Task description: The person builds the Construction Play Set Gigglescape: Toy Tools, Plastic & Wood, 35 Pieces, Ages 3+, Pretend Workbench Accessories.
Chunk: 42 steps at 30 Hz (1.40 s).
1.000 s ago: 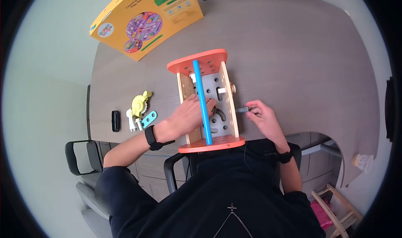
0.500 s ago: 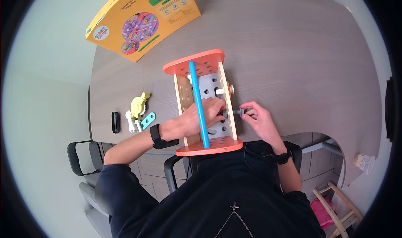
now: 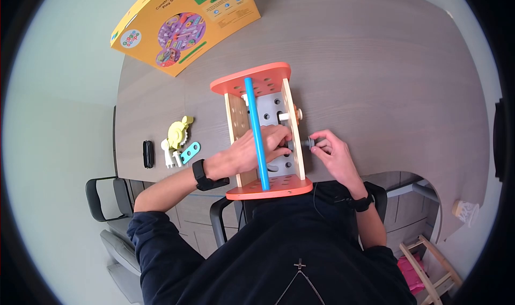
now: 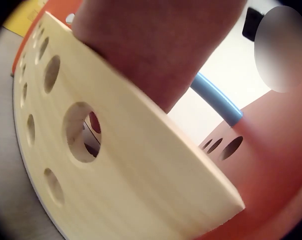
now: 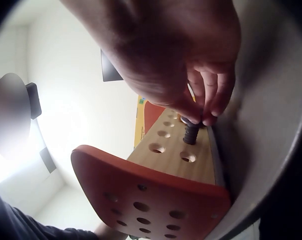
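A wooden toolbox with red ends (image 3: 269, 188), pale side panels (image 3: 293, 128) and a blue rod (image 3: 256, 133) stands on the table. My left hand (image 3: 252, 149) reaches under the rod into the box, its fingers and thumb pinching a small grey piece (image 3: 290, 145) against the inner side of the right panel. Outside that panel my right hand (image 3: 335, 153) pinches the head of a grey screw (image 3: 308, 143). In the right wrist view the threaded shaft of the screw (image 5: 190, 135) meets the panel. The left wrist view hides my left fingertips behind the panel (image 4: 136, 135).
Left of the box lie a yellow toy saw (image 3: 178, 134), a teal strip (image 3: 191, 153), white pieces (image 3: 168, 153) and a black object (image 3: 148, 154). A yellow carton (image 3: 225, 20) stands at the back left. An orange and white piece (image 3: 298, 115) sits on the right panel.
My left hand has moved right inside the box, bringing the grey piece to the right panel. My right hand has shifted slightly left with the screw, now closer to the panel.
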Each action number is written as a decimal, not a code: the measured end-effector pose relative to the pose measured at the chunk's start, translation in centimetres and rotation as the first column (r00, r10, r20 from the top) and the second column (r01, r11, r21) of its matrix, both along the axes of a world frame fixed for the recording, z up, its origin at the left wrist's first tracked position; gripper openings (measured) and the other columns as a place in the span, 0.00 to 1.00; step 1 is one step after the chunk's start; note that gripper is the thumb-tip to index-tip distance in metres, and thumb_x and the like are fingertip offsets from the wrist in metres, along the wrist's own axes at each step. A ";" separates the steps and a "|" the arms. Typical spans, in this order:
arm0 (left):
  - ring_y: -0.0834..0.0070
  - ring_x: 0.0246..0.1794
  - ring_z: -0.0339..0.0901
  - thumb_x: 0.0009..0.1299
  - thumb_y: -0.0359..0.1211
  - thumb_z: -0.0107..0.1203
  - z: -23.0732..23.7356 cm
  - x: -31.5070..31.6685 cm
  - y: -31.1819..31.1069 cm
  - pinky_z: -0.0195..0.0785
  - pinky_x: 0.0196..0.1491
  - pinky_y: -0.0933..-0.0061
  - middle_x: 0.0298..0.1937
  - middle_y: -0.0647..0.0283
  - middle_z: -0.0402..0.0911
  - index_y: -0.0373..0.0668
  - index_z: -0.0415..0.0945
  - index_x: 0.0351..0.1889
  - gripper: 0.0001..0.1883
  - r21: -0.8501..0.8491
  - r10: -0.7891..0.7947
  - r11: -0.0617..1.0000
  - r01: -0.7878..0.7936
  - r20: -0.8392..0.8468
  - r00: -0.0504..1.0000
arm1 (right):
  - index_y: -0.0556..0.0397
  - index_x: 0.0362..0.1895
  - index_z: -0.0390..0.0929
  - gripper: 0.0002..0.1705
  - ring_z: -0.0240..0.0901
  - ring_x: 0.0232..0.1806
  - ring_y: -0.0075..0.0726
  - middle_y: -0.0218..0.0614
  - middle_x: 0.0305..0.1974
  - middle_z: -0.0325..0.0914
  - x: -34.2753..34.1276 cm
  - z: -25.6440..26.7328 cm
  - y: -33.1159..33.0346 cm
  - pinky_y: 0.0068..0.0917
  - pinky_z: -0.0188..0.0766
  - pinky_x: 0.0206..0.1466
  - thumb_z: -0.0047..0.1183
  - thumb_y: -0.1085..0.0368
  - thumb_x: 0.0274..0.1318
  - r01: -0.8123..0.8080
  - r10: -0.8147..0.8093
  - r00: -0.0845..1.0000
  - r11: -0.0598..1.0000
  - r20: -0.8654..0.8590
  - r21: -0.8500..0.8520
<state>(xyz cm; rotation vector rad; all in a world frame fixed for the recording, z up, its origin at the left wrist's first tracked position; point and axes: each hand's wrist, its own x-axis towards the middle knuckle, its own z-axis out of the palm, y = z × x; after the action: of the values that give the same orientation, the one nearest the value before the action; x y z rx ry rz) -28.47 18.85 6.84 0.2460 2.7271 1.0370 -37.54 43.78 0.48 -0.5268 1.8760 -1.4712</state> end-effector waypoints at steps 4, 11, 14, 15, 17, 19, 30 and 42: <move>0.53 0.42 0.83 0.74 0.36 0.68 -0.2 0.2 0.0 0.77 0.45 0.55 0.40 0.54 0.83 0.37 0.76 0.50 0.16 0.001 0.007 1.000 -0.007 -0.022 1.000 | 0.56 0.59 0.79 0.15 0.84 0.39 0.28 0.41 0.39 0.88 0.2 -0.4 -0.1 0.31 0.79 0.45 0.60 0.72 0.71 -0.009 0.009 1.000 1.000 0.005 -0.012; 0.53 0.44 0.83 0.74 0.39 0.68 -0.3 0.3 -0.1 0.77 0.47 0.55 0.41 0.53 0.83 0.36 0.77 0.50 0.17 -0.029 0.023 0.999 -0.024 -0.042 0.999 | 0.58 0.59 0.77 0.14 0.85 0.42 0.28 0.42 0.39 0.89 0.2 -0.4 -0.4 0.30 0.80 0.47 0.58 0.73 0.72 -0.026 0.026 0.999 0.999 0.028 -0.029; 0.51 0.44 0.82 0.74 0.40 0.68 -0.8 0.5 -0.1 0.76 0.47 0.54 0.41 0.53 0.83 0.36 0.77 0.49 0.18 -0.107 -0.004 0.994 -0.006 -0.096 0.995 | 0.58 0.59 0.77 0.14 0.86 0.43 0.28 0.42 0.40 0.90 0.2 -0.5 -0.4 0.30 0.80 0.48 0.58 0.73 0.72 -0.027 0.028 0.999 0.999 0.029 -0.030; 0.51 0.44 0.82 0.74 0.41 0.67 -0.9 0.6 -0.1 0.76 0.48 0.53 0.41 0.53 0.82 0.35 0.78 0.49 0.18 -0.137 -0.017 0.991 0.001 -0.115 0.993 | 0.58 0.59 0.77 0.14 0.86 0.43 0.28 0.43 0.40 0.90 0.2 -0.5 -0.3 0.30 0.80 0.49 0.58 0.73 0.72 -0.028 0.029 0.999 0.999 0.031 -0.032; 0.51 0.45 0.82 0.75 0.40 0.66 -0.8 0.6 -0.1 0.76 0.48 0.53 0.41 0.53 0.82 0.35 0.78 0.48 0.17 -0.127 -0.026 0.992 0.011 -0.122 0.992 | 0.58 0.59 0.77 0.14 0.87 0.44 0.29 0.43 0.40 0.90 0.2 -0.4 -0.3 0.30 0.80 0.49 0.58 0.73 0.72 -0.033 0.034 0.999 0.999 0.034 -0.019; 0.50 0.45 0.82 0.75 0.39 0.65 -0.9 0.7 -0.1 0.76 0.48 0.52 0.41 0.53 0.82 0.35 0.78 0.48 0.16 -0.116 -0.038 0.993 0.022 -0.137 0.990 | 0.58 0.59 0.77 0.14 0.87 0.45 0.29 0.44 0.40 0.91 0.2 -0.5 -0.3 0.30 0.80 0.50 0.57 0.73 0.72 -0.031 0.032 0.999 0.999 0.032 -0.028; 0.52 0.43 0.82 0.77 0.40 0.63 -0.7 0.8 0.0 0.76 0.47 0.55 0.40 0.55 0.81 0.38 0.78 0.50 0.15 -0.180 -0.089 0.982 0.057 -0.174 0.981 | 0.58 0.60 0.77 0.14 0.87 0.44 0.26 0.43 0.41 0.91 0.1 -1.0 0.0 0.27 0.79 0.48 0.58 0.72 0.74 -0.044 0.048 0.998 0.996 0.043 -0.073; 0.50 0.41 0.83 0.79 0.42 0.61 0.4 1.5 -0.3 0.78 0.45 0.52 0.37 0.55 0.82 0.42 0.79 0.56 0.16 -0.177 -0.049 0.984 0.030 -0.104 0.993 | 0.61 0.51 0.81 0.14 0.78 0.29 0.27 0.34 0.29 0.82 0.1 -0.2 -1.6 0.28 0.76 0.38 0.54 0.61 0.79 -0.029 0.030 1.000 0.999 0.007 -0.034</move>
<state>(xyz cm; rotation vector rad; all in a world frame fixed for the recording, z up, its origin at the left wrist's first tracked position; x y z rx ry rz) -26.92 18.50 7.23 0.3337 2.8759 0.7881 -37.45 42.22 0.26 -0.5621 1.8333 -1.4856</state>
